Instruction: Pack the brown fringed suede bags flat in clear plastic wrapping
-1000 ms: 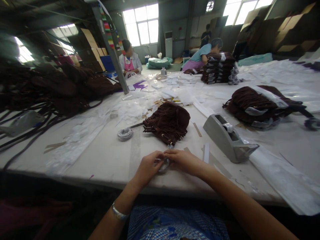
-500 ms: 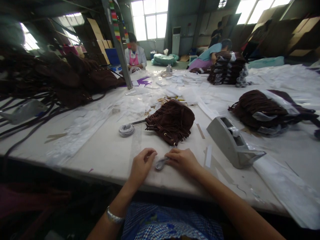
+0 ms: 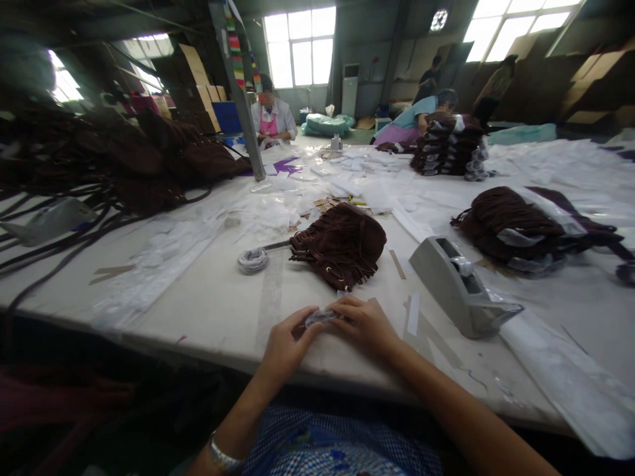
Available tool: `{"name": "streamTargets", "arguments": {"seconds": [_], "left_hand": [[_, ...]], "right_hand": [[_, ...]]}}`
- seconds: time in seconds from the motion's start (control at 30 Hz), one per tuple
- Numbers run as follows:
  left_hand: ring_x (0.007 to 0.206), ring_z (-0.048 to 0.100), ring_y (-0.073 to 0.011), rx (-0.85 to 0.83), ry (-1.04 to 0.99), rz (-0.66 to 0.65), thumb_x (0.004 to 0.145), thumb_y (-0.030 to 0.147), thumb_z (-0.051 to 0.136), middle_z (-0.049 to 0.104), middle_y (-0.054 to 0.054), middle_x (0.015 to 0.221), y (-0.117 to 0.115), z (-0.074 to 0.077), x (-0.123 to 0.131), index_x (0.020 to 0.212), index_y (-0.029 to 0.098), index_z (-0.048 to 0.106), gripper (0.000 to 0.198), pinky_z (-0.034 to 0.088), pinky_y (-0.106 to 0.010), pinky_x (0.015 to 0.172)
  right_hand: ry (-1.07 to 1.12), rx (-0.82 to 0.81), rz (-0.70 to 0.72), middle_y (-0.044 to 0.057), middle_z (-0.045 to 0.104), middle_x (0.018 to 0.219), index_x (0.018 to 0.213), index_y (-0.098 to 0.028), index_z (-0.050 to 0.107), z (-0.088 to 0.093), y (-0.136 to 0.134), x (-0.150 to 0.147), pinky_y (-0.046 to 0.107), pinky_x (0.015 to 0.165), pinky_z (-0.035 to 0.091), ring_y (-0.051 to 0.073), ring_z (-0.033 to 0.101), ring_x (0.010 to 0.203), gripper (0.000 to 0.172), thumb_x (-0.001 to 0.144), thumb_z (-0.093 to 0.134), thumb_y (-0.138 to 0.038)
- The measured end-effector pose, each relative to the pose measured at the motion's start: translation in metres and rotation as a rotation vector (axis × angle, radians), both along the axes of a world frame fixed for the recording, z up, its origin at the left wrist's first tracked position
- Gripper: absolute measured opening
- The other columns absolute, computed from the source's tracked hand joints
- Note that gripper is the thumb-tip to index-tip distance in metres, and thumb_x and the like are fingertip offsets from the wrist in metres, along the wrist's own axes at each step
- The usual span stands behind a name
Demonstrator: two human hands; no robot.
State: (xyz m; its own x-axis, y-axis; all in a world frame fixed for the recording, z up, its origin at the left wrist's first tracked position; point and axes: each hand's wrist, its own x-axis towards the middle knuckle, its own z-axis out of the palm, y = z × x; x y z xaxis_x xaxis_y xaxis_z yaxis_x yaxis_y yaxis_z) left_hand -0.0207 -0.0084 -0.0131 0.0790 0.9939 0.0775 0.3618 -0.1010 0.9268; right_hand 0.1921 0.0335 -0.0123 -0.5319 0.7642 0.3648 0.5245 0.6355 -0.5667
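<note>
Both hands rest on the table's near edge, pinching one small grey-white wrapped piece (image 3: 319, 318) between them. My left hand (image 3: 286, 346) holds its left end with curled fingers. My right hand (image 3: 366, 323) grips its right end. Just beyond them lies a dark brown fringed suede bag (image 3: 342, 243), with a wrapped strap coil (image 3: 253, 260) to its left.
A grey tape dispenser (image 3: 461, 284) stands right of my hands, with strips of white paper (image 3: 412, 313) beside it. Piles of brown bags lie at left (image 3: 149, 165) and right (image 3: 516, 221). Plastic sheets cover the white table (image 3: 208, 304). Other people work at the far end.
My hands drew together again on the small wrapped piece, and the left hand shifted a little right and toward me. The camera tilted slightly.
</note>
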Motion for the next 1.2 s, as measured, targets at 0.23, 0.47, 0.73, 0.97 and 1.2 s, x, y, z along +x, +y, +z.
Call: {"name": "streamTargets", "arguments": {"seconds": [0.23,0.47,0.73,0.97,1.2], "left_hand": [[0.097,0.070,-0.0263,-0.153,-0.045,0.003,0.081,0.045,0.069,0.075,-0.010,0.105,0.011,0.005,-0.008,0.111,0.017,0.072,0.041,0.053,-0.037,0.088],[0.098,0.067,-0.0178,-0.350,-0.638,0.084,0.074,0.035,0.079,0.071,-0.008,0.113,0.005,0.013,-0.011,0.134,0.021,0.055,0.066,0.049,-0.026,0.087],[0.086,0.068,-0.0144,-0.314,-0.791,0.171,0.068,0.028,0.085,0.074,-0.006,0.096,-0.002,0.024,-0.014,0.112,0.017,0.070,0.048,0.052,-0.026,0.086],[0.086,0.069,-0.0148,-0.200,-0.831,0.258,0.070,0.030,0.083,0.075,-0.006,0.090,-0.001,0.021,-0.024,0.089,0.012,0.074,0.027,0.056,-0.028,0.085],[0.087,0.068,-0.0117,-0.099,-0.998,0.329,0.064,0.020,0.087,0.073,-0.001,0.095,-0.001,0.020,-0.026,0.098,0.019,0.070,0.038,0.055,-0.023,0.082]], "right_hand": [[0.031,0.111,0.029,0.008,0.071,0.110,0.123,-0.024,0.064,-0.013,0.003,-0.002,0.029,0.084,0.056,0.018,0.070,0.094,0.030,0.095,0.057,-0.027],[0.139,0.196,-0.037,0.010,0.057,0.137,0.135,-0.028,0.054,-0.013,0.001,-0.005,0.034,0.095,0.055,0.022,0.062,0.117,0.042,0.094,0.057,-0.020],[0.068,0.090,0.132,0.008,0.070,0.111,0.122,-0.025,0.064,-0.009,-0.001,-0.003,0.028,0.080,0.056,0.018,0.070,0.090,0.030,0.094,0.055,-0.022],[0.099,-0.042,0.109,0.006,0.072,0.099,0.105,-0.022,0.072,-0.001,-0.003,-0.004,0.026,0.079,0.052,0.017,0.069,0.087,0.024,0.091,0.053,-0.015],[0.055,-0.079,0.023,0.005,0.073,0.093,0.101,-0.022,0.073,0.010,-0.002,-0.007,0.026,0.075,0.052,0.017,0.069,0.082,0.020,0.092,0.055,-0.021]]}}
